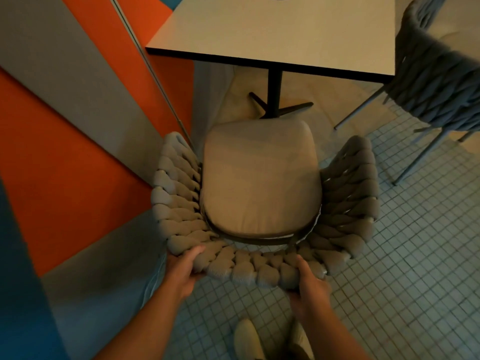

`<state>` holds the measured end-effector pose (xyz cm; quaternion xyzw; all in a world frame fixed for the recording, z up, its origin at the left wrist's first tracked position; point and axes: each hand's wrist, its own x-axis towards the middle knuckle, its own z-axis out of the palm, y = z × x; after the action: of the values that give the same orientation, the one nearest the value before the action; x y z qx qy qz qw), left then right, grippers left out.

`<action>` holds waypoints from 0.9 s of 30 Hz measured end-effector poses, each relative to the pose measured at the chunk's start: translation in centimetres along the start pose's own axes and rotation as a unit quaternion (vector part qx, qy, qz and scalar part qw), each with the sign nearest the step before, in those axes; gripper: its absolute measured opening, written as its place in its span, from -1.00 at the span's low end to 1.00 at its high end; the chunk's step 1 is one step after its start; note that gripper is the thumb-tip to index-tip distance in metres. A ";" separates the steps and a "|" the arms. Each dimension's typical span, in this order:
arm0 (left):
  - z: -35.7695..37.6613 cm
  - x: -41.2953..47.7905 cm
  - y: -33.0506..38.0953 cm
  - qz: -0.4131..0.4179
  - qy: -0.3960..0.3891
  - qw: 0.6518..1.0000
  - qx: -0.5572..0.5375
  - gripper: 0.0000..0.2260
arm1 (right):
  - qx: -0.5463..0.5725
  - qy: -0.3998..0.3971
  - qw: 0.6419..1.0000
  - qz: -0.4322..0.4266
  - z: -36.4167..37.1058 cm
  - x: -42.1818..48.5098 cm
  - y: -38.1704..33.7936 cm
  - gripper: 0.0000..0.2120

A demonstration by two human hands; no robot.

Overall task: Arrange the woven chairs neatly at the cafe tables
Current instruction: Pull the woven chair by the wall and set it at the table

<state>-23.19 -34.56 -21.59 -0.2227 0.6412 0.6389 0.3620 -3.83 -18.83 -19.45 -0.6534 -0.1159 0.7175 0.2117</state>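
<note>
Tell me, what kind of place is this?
Probably a cafe or small eatery: a pedestal table, a cushioned woven chair facing it, a second woven chair at its side, and a small-tiled floor beside orange wall panels.

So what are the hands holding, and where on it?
Both hands grip the woven chair by the top rim of its backrest: the left hand near the left corner, the right hand near the right.
</note>
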 end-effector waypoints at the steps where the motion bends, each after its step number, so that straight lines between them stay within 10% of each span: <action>1: 0.0 -0.1 0.0 0.000 -0.002 1.000 0.005 -0.54 | 0.000 0.001 1.000 0.002 -0.1 -0.1 -0.2 -0.51; 27: -1.7 3.3 4.3 -0.033 0.049 0.997 0.043 -0.48 | 0.012 0.122 0.991 -0.046 3.6 0.3 0.1 -0.62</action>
<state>-28.80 -35.30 -21.39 -0.2595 0.6773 0.5869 0.3599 -7.39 -18.45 -19.33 -0.7273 -0.1109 0.6235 0.2645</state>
